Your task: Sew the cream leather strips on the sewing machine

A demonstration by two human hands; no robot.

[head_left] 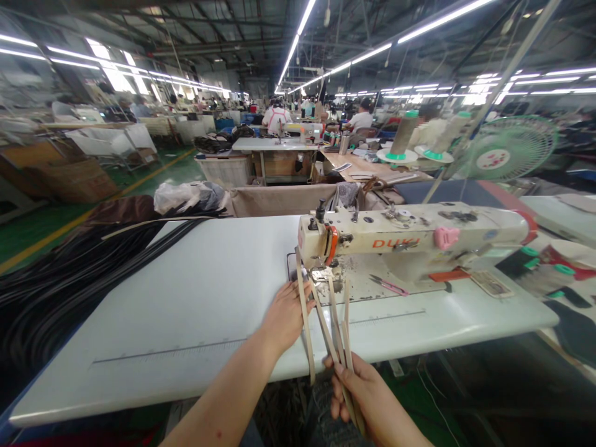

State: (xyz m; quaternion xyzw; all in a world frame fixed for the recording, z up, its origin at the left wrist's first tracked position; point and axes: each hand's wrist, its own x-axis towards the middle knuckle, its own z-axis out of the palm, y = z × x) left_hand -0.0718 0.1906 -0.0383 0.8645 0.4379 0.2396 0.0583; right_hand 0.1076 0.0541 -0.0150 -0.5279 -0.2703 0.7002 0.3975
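Observation:
My left hand lies on the table by the needle area of a sewing machine. Its fingers and thumb close around a narrow beige strip near the presser foot; the exact fingertip contact is partly hidden. Another beige strip hangs from the machine head, passes over this hand and drops past the table's front edge. Several beige strips run down into my right hand, which is closed around them just off the front edge. Their upper ends lie near the needle plate.
Pink-handled snips lie on the machine bed. Long black strips are heaped over the table's left side. Thread cones and a green fan stand at the right. People work at other machines farther back.

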